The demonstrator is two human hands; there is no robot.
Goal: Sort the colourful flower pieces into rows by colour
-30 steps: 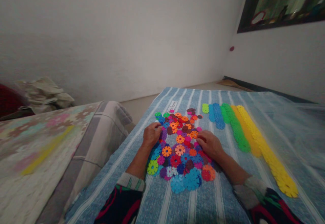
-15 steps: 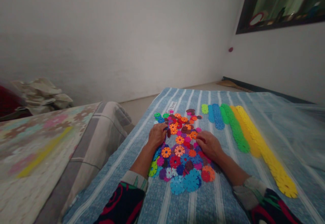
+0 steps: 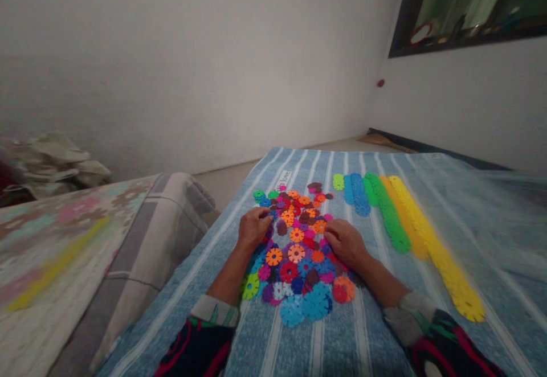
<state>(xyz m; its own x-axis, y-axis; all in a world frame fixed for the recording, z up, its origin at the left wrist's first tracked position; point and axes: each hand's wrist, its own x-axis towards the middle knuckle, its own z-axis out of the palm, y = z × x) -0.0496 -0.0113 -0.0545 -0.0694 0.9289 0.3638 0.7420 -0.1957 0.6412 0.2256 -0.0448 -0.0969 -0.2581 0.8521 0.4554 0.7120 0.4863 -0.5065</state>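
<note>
A loose heap of flower-shaped plastic discs (image 3: 296, 251) in many colours lies on the striped blue cloth (image 3: 273, 343). At the heap's left edge is my left hand (image 3: 255, 228), its fingers bent and drawn together beside blue and purple discs; whether a disc is between them is hidden. A brown disc (image 3: 282, 227) lies a little to the right of those fingertips. My right hand (image 3: 347, 241) rests against the heap's right side with curled fingers, next to an orange disc (image 3: 319, 226). What its fingertips hold, if anything, I cannot make out.
Rows of overlapping discs lie on the right: yellow (image 3: 440, 246), orange (image 3: 404, 217), green (image 3: 388, 214), blue (image 3: 360, 195) and a short lime one (image 3: 338, 181). Clear plastic sheeting (image 3: 508, 223) is at far right. A covered surface (image 3: 128, 240) stands on the left.
The view has turned slightly, shifting the scene left. My left hand has drawn left, away from the brown disc that was at its fingertips. My right hand stays at about the same spot.
</note>
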